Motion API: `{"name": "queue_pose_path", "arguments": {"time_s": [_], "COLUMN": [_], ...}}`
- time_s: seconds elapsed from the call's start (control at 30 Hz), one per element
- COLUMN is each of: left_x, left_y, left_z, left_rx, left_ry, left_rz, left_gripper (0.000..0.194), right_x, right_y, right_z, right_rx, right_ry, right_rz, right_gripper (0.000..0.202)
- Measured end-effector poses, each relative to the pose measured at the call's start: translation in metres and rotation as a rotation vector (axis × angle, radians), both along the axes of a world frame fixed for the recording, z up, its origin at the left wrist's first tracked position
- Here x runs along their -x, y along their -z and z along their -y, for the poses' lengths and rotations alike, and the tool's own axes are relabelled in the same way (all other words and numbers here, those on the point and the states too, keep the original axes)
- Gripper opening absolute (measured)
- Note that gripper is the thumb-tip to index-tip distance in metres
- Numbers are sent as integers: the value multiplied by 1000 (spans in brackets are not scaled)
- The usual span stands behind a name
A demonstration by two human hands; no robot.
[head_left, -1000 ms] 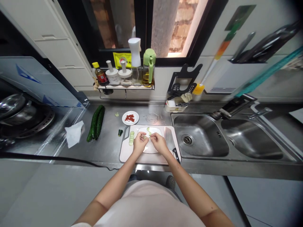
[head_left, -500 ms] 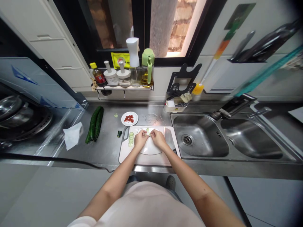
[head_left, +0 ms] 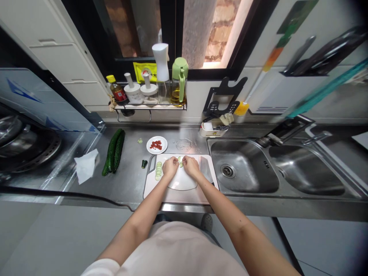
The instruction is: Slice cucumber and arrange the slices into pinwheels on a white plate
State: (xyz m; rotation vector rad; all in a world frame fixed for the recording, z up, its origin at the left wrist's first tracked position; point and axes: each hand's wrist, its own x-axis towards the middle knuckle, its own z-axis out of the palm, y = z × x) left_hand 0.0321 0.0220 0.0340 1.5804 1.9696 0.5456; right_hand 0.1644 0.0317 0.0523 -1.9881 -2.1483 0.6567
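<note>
A white plate (head_left: 181, 183) lies on the light cutting board (head_left: 152, 187), and both my hands are over its far part. My left hand (head_left: 170, 167) is closed, fingertips pinched together; what they hold is hidden. Closed as well, my right hand (head_left: 191, 166) has its fingertips against a thin cucumber slice (head_left: 181, 164) between the two hands. Another pale green slice shows just beyond it on the plate. Left of the plate, a row of overlapping cucumber slices (head_left: 158, 171) rests on the board. A knife blade (head_left: 204, 165) lies flat along the board's right side.
A small dish (head_left: 156, 150) with chopped red bits stands behind the board. Whole cucumbers (head_left: 114, 152), a cucumber end (head_left: 144, 164) and a white paper towel (head_left: 86, 166) lie to the left. The double sink (head_left: 244, 168) adjoins on the right. Bottles stand on a wall rack (head_left: 151, 107).
My hands have drawn slightly apart, and the cucumber slice between them shows more clearly. The whole view has shifted a little with my head.
</note>
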Motion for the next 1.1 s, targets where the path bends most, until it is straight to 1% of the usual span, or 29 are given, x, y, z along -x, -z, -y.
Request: {"name": "queue_pose_path", "arguments": {"time_s": [0.2,0.57,0.77,0.97,1.1], "left_x": [-3,-4,-2,-2,-2], "left_y": [1,5,6,6,7], "left_z": [-5,-10,-10,-8,-8], "left_rx": [19,49,26,-2,-1], "left_ry": [2,26,57,49,46], "left_rz": [-81,-179,-201,-200,-202], "left_gripper": [11,12,12,16,15], "right_x": [1,3,4,3,2], "right_y": [5,10,10,10,11], "right_z": [-7,-10,-11,-12,-12], "right_rx": [9,-27,-28,-26,-48], "right_ry": [-22,-81,-110,-137,-138], "right_rz": [54,121,165,183,189], "right_gripper": [24,24,23,22,22]}}
